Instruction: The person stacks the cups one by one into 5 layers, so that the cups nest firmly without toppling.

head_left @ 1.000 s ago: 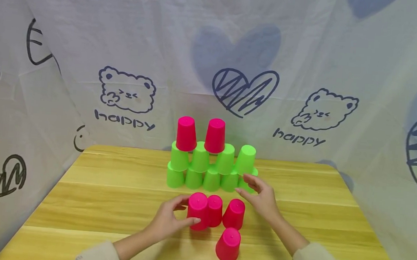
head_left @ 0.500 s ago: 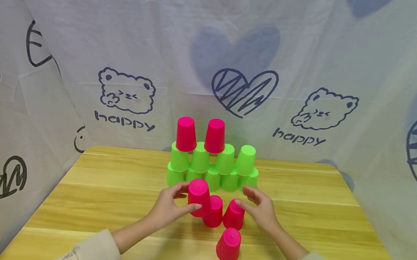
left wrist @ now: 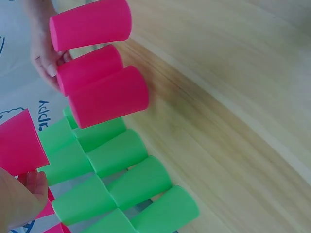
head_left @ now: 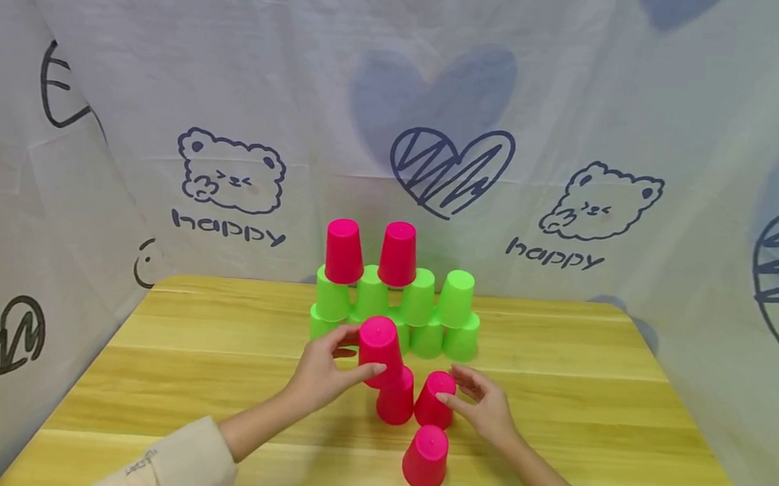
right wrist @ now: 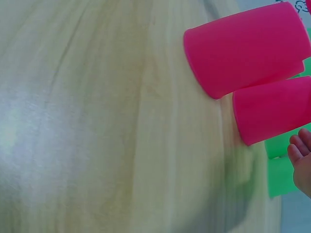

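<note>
My left hand [head_left: 324, 375] holds an upside-down pink cup [head_left: 379, 349] between thumb and fingers, raised in front of the green cups; the left wrist view shows this held cup [left wrist: 22, 143] at its left edge. Around a standing pink cup [head_left: 433, 407] is my right hand [head_left: 489, 412], thumb in front and fingers at its far side. In the right wrist view the fingers [right wrist: 302, 143] lie just off that cup [right wrist: 274, 109]. A second pink cup [head_left: 394, 402] stands to its left, partly behind the held one, and a third [head_left: 424, 459] stands nearer me.
At the back of the wooden table [head_left: 218, 321], green cups [head_left: 457, 300] stand upside down in two rows. Two pink cups, one left [head_left: 344, 252] and one right [head_left: 398, 254], sit on top of them. A printed cloth [head_left: 306, 76] hangs behind.
The left hand has lifted its pink cup off the table, up and slightly right. My right hand has come down from beside the green cups to the right-hand pink cup.
</note>
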`<act>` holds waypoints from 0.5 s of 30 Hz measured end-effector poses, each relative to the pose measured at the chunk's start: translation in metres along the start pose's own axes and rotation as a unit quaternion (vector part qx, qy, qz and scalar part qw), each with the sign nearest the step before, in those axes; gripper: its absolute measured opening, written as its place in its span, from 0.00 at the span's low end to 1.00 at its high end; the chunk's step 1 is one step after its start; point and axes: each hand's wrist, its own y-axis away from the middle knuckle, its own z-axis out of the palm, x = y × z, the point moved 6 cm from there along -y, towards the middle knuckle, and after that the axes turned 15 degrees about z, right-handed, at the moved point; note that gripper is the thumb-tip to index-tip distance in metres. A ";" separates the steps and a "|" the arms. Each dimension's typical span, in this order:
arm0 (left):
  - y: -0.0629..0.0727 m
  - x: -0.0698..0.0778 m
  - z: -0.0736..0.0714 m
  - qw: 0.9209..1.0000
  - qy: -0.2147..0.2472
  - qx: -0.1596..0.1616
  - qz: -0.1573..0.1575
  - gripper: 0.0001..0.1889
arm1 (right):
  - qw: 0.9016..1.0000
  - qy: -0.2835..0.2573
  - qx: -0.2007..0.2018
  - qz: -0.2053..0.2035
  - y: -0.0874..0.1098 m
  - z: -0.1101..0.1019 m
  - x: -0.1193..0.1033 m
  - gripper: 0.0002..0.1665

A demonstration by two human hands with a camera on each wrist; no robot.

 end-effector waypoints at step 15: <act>-0.020 0.004 0.012 1.000 0.008 0.016 -0.007 0.26 | 0.998 -0.022 -0.004 0.055 0.004 0.009 0.024 0.30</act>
